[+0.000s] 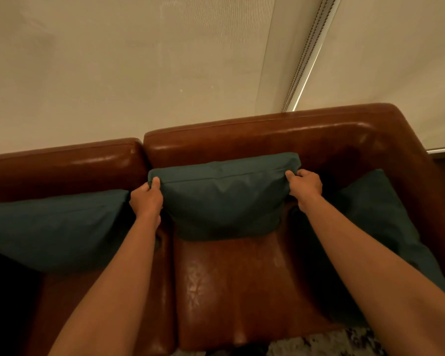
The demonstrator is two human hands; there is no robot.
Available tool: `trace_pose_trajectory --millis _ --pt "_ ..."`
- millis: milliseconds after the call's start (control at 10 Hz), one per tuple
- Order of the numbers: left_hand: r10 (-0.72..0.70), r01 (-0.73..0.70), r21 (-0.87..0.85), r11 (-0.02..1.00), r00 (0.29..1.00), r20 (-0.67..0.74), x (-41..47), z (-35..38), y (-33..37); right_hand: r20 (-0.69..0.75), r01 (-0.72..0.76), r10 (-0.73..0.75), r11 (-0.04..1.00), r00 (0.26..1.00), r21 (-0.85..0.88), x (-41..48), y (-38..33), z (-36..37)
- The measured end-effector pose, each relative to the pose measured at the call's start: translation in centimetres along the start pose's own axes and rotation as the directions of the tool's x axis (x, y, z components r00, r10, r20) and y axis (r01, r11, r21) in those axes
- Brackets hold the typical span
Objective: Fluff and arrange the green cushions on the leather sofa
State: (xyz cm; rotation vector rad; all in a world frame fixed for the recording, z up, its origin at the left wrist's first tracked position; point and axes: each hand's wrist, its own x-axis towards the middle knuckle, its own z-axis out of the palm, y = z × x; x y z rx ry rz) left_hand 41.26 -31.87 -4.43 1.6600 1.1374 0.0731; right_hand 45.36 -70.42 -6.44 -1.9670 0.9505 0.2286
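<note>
Behind everything you have pale roller blinds (113, 60) covering the window, with a beaded pull chain (303, 55) hanging in the gap between two of them. Below them runs the brown leather sofa (242, 278), its back rail crossing the whole view and its right arm rising at the right end. The seat in front of you is bare and shiny.

Three green cushions sit along the sofa's back. The left cushion (49, 227) leans on the back of the left seat, its near corner just beside your left wrist. The right cushion (375, 214) is propped in the back right corner against the arm, and your right forearm crosses in front of part of it. The middle cushion (221, 199) stands upright against the back of the right-hand seat, its lower edge on the seat.

Your left hand (147, 199) has a clenched grip on the middle cushion's upper left corner, thumb over the fabric. Your right hand (305, 185) pinches its upper right corner the same way. A patterned rug (332, 343) shows at the sofa's front edge.
</note>
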Motion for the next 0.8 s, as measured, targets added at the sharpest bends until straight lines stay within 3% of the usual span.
trace_pose_trajectory --millis 200,500,700,800 --pt "-0.029 0.029 -0.007 1.0 1.0 -0.002 0.7 -0.7 -1.4 0.018 -0.034 0.034 0.999 0.999 0.015 -0.4 1.2 1.9" --pt "-0.08 0.084 -0.036 0.996 0.99 0.114 0.1 -2.2 -0.8 0.07 -0.064 0.059 0.996 0.996 0.064 -2.3 0.7 -0.2" --pt "-0.117 0.116 0.019 0.993 0.986 0.119 -3.5 -4.1 -2.8 0.066 -0.005 0.006 1.0 0.998 -0.007 -6.8 1.0 -2.2" --pt "-0.201 0.189 0.072 0.979 0.951 0.237 -5.2 -4.6 -6.8 0.104 0.025 -0.019 0.998 0.994 -0.058 -9.9 2.4 -2.6"
